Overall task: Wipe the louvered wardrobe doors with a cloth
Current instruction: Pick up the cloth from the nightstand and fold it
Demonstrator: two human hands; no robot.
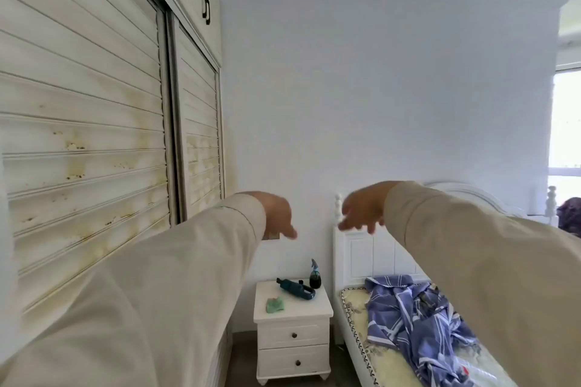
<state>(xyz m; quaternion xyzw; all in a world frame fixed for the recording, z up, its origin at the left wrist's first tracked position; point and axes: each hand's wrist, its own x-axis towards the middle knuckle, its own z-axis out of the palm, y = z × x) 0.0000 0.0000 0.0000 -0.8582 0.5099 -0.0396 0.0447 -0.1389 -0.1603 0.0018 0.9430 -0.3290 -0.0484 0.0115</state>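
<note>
Head view: both hands' fingers loose, empty; stained ribbed louvered doors, crumpled green cloth.

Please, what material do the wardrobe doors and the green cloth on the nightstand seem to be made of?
Wardrobe doors: probably painted wood or laminated board, cream with a slight sheen; rigid horizontal slats with yellow-brown stains. The frame strip between them looks like metal.
Green cloth: soft fabric, perhaps microfibre; it lies crumpled and matte.

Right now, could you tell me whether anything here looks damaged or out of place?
Yes: the louvered wardrobe doors carry yellow-brown stains and dark specks across their lower slats. The green cloth lies unused on the nightstand, and both hands hold nothing.
</note>
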